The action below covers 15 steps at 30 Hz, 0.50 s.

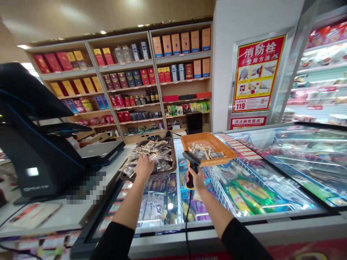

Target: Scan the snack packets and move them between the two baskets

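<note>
In my right hand (197,178) is a black-and-yellow handheld barcode scanner (192,162), its fingers wrapped round the grip and a black cable hanging below. The scanner head is in front of the near rim of an orange wicker basket (230,153), which holds some small clear packets (204,151). My left hand (145,167) is over a dark brown wicker basket (174,159), against a heap of small clear packets (159,148) with dark contents. Its fingers are mostly hidden behind the back of the hand, so their grip is unclear.
Both baskets rest on a glass-topped chest freezer (173,227) full of packaged food. A black checkout terminal (35,144) and a flat scale-like device (103,150) stand on the left counter. Behind are shelves (130,88) of boxed goods; at right is a lit display case (317,86).
</note>
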Tool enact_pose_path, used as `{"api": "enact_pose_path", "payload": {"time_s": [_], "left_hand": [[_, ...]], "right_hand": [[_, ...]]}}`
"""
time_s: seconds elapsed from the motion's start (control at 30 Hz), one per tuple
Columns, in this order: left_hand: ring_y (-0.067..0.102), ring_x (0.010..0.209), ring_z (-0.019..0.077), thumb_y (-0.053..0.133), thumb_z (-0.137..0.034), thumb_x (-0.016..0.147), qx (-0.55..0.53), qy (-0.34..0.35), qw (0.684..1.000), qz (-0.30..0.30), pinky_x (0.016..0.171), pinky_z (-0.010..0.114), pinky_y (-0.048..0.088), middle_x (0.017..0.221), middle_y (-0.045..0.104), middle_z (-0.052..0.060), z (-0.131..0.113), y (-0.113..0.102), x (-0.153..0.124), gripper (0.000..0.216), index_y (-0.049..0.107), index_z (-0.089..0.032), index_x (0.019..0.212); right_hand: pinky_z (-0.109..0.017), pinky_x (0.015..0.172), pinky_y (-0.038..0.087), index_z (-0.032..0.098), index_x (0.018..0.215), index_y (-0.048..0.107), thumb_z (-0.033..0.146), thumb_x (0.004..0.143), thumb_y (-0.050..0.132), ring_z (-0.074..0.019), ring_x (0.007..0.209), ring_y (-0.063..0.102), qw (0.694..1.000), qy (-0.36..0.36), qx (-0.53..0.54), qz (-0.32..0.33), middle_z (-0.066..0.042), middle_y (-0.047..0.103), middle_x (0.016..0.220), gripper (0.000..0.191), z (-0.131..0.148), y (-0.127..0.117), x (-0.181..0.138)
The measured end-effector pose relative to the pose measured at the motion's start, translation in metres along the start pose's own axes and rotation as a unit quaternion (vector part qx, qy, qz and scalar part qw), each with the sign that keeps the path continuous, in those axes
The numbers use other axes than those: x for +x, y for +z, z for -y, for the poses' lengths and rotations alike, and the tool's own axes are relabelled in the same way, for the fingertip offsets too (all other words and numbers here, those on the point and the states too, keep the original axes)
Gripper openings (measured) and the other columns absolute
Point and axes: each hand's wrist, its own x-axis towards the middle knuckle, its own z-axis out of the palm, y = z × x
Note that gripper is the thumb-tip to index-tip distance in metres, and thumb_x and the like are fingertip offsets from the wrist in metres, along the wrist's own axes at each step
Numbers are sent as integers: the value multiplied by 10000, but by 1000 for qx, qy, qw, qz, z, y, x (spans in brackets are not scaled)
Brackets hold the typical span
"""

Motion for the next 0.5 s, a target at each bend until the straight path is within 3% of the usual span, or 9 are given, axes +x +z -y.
{"api": "enact_pose_path", "payload": {"time_s": [0.1, 0.2, 0.4, 0.5], "left_hand": [[601, 1005, 374, 750, -468, 591, -34, -63, 995, 64, 797, 392, 435, 996, 646, 232, 13, 4, -2, 501, 544, -154, 923], [625, 956, 356, 823, -369, 483, -119, -71, 988, 61, 773, 360, 435, 906, 680, 188, 16, 14, 1, 480, 554, -175, 830], [641, 789, 238, 708, -238, 641, -281, 10, 960, -7, 712, 292, 444, 718, 664, 68, -4, 24, 19, 131, 597, -187, 688], [621, 729, 187, 662, -279, 702, -408, -24, 912, -46, 661, 276, 468, 715, 630, 37, -25, 34, 27, 137, 587, -180, 760]], "right_hand": [[-220, 348, 363, 215, 715, 441, 419, 722, 640, -89, 328, 433, 1000, -4, -9, 22, 75, 505, 476, 285, -6, -2, -2], [-223, 348, 370, 215, 755, 442, 426, 721, 646, -93, 330, 437, 1000, -6, 1, 17, 80, 509, 487, 295, -10, -6, 0], [-227, 360, 379, 220, 750, 439, 428, 757, 623, -100, 333, 440, 997, -37, -52, 32, 86, 492, 476, 278, -9, -9, 0], [-232, 378, 380, 222, 747, 457, 411, 794, 591, -108, 329, 437, 987, -70, -132, 65, 85, 475, 437, 236, -5, -12, 0]]}}
